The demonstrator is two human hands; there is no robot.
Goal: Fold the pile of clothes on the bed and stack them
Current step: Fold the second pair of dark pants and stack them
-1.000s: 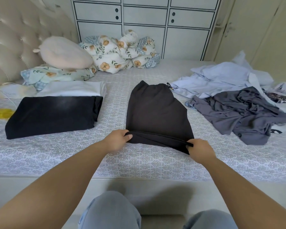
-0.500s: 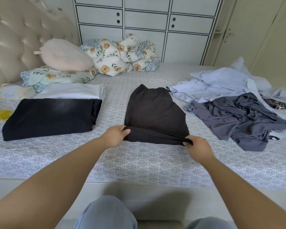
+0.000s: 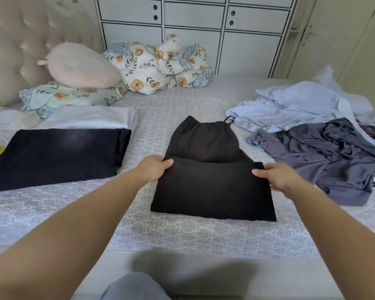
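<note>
A black pair of shorts point(image 3: 210, 187) lies in the middle of the bed, its near half doubled over towards the drawstring waistband. My left hand point(image 3: 153, 167) pinches the left corner of the folded edge. My right hand point(image 3: 276, 177) pinches the right corner. To the left sit a folded black garment point(image 3: 56, 156) and, behind it, a folded white garment point(image 3: 91, 118). On the right lies the unfolded pile: a crumpled grey garment point(image 3: 325, 156) in front and a light blue shirt point(image 3: 294, 105) behind.
A pink plush pillow point(image 3: 80, 66) and a floral quilt point(image 3: 160, 66) sit at the head of the bed by the tufted headboard point(image 3: 15, 40). A white wardrobe point(image 3: 193, 27) stands behind the bed. The patterned bedspread point(image 3: 182, 232) runs to the near edge.
Both hands lifted the near hem of the black shorts and carried it away from me, laying it over the middle of the garment. The camera moved closer.
</note>
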